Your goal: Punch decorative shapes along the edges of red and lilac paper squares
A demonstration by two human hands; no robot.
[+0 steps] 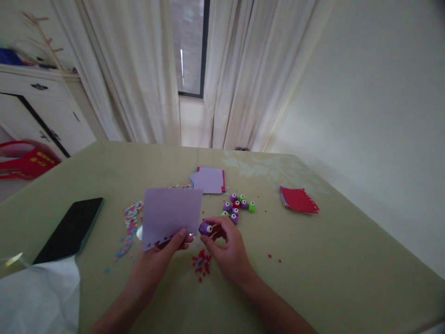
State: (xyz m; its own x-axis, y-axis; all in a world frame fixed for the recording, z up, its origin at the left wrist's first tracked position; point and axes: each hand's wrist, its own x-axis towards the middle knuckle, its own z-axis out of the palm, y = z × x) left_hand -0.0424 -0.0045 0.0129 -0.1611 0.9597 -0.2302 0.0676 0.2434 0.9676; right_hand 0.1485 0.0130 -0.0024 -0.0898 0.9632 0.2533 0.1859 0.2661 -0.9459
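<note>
My left hand [163,257] pinches the lower edge of a lilac paper sheet [172,212], held upright above the table; small holes run along its bottom edge. My right hand [225,248] is closed round a small purple paper punch [206,228], right beside the sheet's lower right corner. Red and blue paper bits [201,264] lie on the table just below both hands. A cluster of several small punches [238,206], purple, red and green, sits just beyond my right hand.
A black phone [71,229] lies at the left, with white cloth or paper [38,297] at the near left corner. Coloured confetti [130,222] is strewn left of the sheet. A paper stack [208,180] lies further back, red sheets [299,200] to the right. The olive tablecloth [347,260] covers the table.
</note>
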